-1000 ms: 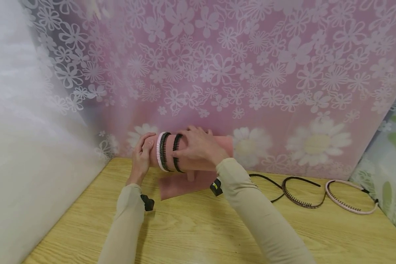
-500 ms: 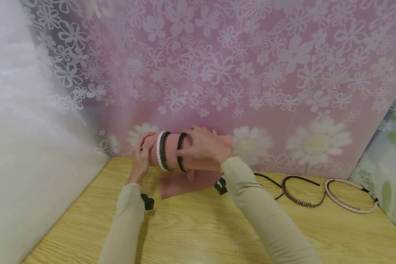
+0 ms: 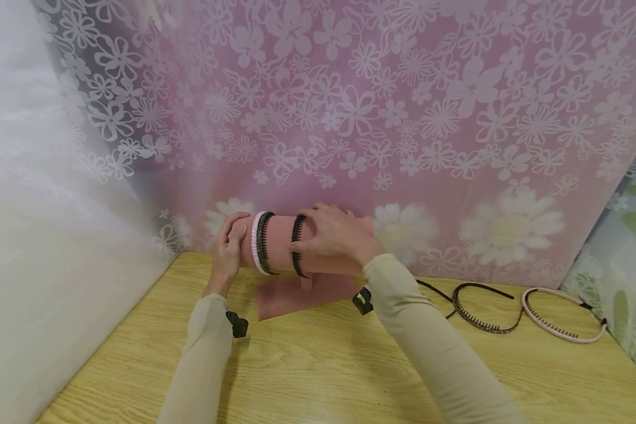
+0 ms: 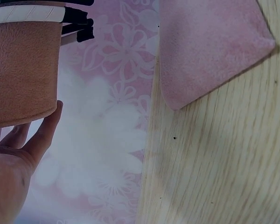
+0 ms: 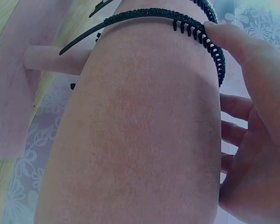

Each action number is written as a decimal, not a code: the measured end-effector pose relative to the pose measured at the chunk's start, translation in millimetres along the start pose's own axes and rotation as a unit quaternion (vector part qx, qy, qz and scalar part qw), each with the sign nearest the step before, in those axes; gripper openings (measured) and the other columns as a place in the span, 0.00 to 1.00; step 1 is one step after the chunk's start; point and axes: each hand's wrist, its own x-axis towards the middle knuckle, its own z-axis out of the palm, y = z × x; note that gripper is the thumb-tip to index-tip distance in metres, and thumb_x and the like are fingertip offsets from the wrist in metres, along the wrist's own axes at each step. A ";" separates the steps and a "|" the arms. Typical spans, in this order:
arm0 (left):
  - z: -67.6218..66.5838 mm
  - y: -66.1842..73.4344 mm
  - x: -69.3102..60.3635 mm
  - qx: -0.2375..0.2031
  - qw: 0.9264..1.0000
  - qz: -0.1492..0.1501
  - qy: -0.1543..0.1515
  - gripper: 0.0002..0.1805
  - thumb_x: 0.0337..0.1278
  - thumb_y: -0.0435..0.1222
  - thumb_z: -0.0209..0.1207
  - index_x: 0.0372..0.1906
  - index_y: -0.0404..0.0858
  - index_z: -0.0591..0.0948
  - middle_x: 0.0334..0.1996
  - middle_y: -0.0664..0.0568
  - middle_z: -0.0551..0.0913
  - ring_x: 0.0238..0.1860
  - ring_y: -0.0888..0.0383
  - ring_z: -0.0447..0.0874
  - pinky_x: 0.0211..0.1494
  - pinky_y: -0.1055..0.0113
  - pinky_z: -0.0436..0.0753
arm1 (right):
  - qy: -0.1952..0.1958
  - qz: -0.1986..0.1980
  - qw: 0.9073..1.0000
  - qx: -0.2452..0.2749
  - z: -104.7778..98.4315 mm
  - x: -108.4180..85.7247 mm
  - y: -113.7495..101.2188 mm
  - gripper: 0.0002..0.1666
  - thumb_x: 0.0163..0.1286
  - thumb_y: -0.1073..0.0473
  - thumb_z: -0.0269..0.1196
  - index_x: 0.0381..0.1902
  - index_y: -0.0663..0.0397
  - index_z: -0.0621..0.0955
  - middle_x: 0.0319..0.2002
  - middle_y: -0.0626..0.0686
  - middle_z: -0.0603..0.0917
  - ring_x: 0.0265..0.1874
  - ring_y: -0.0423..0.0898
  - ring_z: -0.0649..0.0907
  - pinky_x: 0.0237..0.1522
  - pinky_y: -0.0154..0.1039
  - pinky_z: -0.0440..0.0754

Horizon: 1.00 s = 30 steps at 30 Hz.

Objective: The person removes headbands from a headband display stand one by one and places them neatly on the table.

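A pink padded headband stand (image 3: 282,244) lies crosswise at the back, its roll raised on a short post over a flat base (image 3: 275,301). My left hand (image 3: 227,250) grips the roll's left end, its thumb in front and fingers behind. Near that end sit a white ribbed headband (image 3: 257,247) and a dark glittery toothed headband (image 3: 262,244), side by side. Around the middle is a black sparkly toothed headband (image 5: 144,13). My right hand (image 3: 333,237) holds it from the right; in the right wrist view the thumb presses its edge while the fingers are partly hidden behind the roll.
On the wooden table (image 3: 318,365) to the right lie a plain black headband (image 3: 436,290), partly covered by my right sleeve, a brown toothed headband (image 3: 487,329) and a pink toothed headband (image 3: 556,335). A flowered curtain (image 3: 350,118) hangs close behind the stand.
My right hand and the black headband have slid a little to the right along the roll, widening the gap from the other two. My left hand stays in place.
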 end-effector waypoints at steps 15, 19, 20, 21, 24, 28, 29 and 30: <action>-0.5 -1.9 0.8 0.003 1.000 -0.001 -0.012 0.21 0.79 0.44 0.48 0.66 0.41 0.78 0.66 0.41 0.78 0.59 0.42 0.79 0.65 0.47 0.73 | 0.000 -0.005 1.000 -0.028 -6.1 -9.2 11.0 0.50 0.61 0.25 0.64 0.76 0.39 0.69 0.72 0.51 0.72 0.71 0.55 0.72 0.70 0.64 0.67; -1.3 -1.2 0.9 -0.003 1.000 -0.002 -0.021 0.21 0.78 0.43 0.48 0.67 0.41 0.76 0.66 0.41 0.77 0.58 0.44 0.78 0.64 0.50 0.73 | 0.002 -0.010 0.999 -0.033 -7.1 -9.6 14.1 0.50 0.61 0.26 0.64 0.76 0.40 0.70 0.72 0.51 0.73 0.72 0.56 0.71 0.70 0.65 0.67; -1.4 -1.0 1.0 -0.007 1.000 -0.002 -0.023 0.21 0.78 0.42 0.48 0.67 0.40 0.75 0.66 0.40 0.77 0.57 0.46 0.78 0.64 0.51 0.72 | 0.003 -0.009 0.999 -0.033 -7.2 -9.6 15.1 0.50 0.61 0.26 0.65 0.76 0.40 0.70 0.73 0.51 0.73 0.72 0.56 0.71 0.70 0.66 0.66; -1.6 -1.0 1.1 -0.009 1.000 -0.003 -0.024 0.21 0.78 0.42 0.48 0.67 0.40 0.75 0.66 0.40 0.77 0.57 0.47 0.78 0.64 0.53 0.72 | 0.003 -0.008 0.999 -0.033 -7.2 -9.6 16.1 0.51 0.61 0.26 0.65 0.76 0.40 0.69 0.73 0.51 0.72 0.73 0.56 0.71 0.71 0.66 0.65; -2.0 -0.6 1.0 -0.018 0.999 -0.006 -0.028 0.21 0.78 0.41 0.48 0.68 0.40 0.74 0.65 0.40 0.77 0.54 0.52 0.77 0.62 0.56 0.72 | 0.000 -0.002 1.000 -0.030 -7.8 -10.4 18.8 0.52 0.60 0.25 0.65 0.77 0.40 0.68 0.74 0.51 0.70 0.74 0.56 0.69 0.72 0.67 0.63; -2.7 0.4 0.7 -0.023 0.999 -0.015 -0.035 0.22 0.78 0.42 0.47 0.69 0.39 0.73 0.65 0.40 0.77 0.53 0.55 0.77 0.62 0.56 0.73 | 0.002 -0.002 1.000 -0.026 -8.0 -12.5 21.5 0.52 0.60 0.26 0.66 0.77 0.39 0.69 0.74 0.51 0.71 0.74 0.57 0.69 0.71 0.68 0.64; -2.9 0.6 0.7 -0.024 0.999 -0.016 -0.037 0.23 0.78 0.42 0.47 0.69 0.39 0.72 0.65 0.40 0.76 0.53 0.54 0.77 0.62 0.56 0.72 | 0.004 -0.004 1.000 -0.025 -7.7 -12.8 22.2 0.51 0.60 0.26 0.66 0.77 0.39 0.69 0.74 0.51 0.71 0.73 0.57 0.70 0.71 0.68 0.64; -3.0 0.8 0.6 -0.022 0.999 -0.019 -0.038 0.23 0.78 0.43 0.47 0.70 0.39 0.72 0.66 0.40 0.76 0.54 0.54 0.77 0.62 0.56 0.72 | 0.006 -0.005 1.000 -0.024 -7.3 -13.5 22.8 0.51 0.60 0.26 0.66 0.76 0.39 0.69 0.74 0.51 0.72 0.73 0.57 0.70 0.70 0.68 0.64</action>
